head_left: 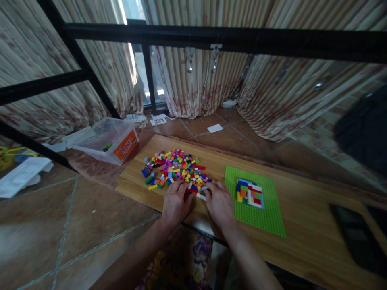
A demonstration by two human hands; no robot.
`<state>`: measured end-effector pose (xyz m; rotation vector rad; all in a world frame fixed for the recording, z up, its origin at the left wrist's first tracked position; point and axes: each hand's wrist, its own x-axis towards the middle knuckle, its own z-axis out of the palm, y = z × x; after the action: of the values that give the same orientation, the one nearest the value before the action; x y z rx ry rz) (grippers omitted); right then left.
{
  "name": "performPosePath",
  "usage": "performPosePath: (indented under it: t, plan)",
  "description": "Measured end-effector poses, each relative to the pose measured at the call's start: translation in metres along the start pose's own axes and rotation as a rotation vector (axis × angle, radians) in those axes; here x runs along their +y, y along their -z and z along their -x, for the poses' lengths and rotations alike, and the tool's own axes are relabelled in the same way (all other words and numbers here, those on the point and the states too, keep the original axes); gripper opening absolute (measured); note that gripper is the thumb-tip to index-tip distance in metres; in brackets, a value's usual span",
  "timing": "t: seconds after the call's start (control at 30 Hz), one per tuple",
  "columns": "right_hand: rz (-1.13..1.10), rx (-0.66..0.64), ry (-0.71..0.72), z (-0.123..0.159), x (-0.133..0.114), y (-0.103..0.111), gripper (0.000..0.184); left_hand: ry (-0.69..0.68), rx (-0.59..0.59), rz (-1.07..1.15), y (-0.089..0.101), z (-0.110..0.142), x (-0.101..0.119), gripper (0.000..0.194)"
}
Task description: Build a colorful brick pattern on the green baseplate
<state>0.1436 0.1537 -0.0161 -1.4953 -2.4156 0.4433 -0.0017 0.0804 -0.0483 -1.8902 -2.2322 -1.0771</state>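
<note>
A loose pile of small coloured building bricks [173,165] lies on the wooden board. At its near edge my left hand [177,201] has its fingers curled, with a red brick [191,190] by the fingertips. My right hand [220,200] is bent inward opposite it, its fingertips close to a white brick [200,196]. Whatever sits between the fingers of either hand is too small and partly hidden. Right of my right hand lies a green baseplate [253,222], bearing a low rectangular build [250,194] of blue, white, red, orange and yellow bricks.
A clear plastic box [98,151] with an orange label stands beyond the board's left end. A dark phone-like slab [356,235] lies on the wooden board [305,209] at right. White trays [22,175] rest on the tiled floor; black metal bars [193,34] cross ahead before curtains.
</note>
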Motion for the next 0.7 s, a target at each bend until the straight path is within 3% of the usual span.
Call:
performPosePath:
  t: [0.4,0.7]
  plan:
    - [-0.028,-0.108,-0.201,-0.010,-0.017,0.008,0.019,-0.051,0.016,0.048,-0.002,0.003,-0.004,0.027]
    - [-0.040,-0.054,-0.071,-0.008,-0.009,-0.001,0.020,-0.051,-0.015,0.062,0.000,0.002,-0.001,0.028]
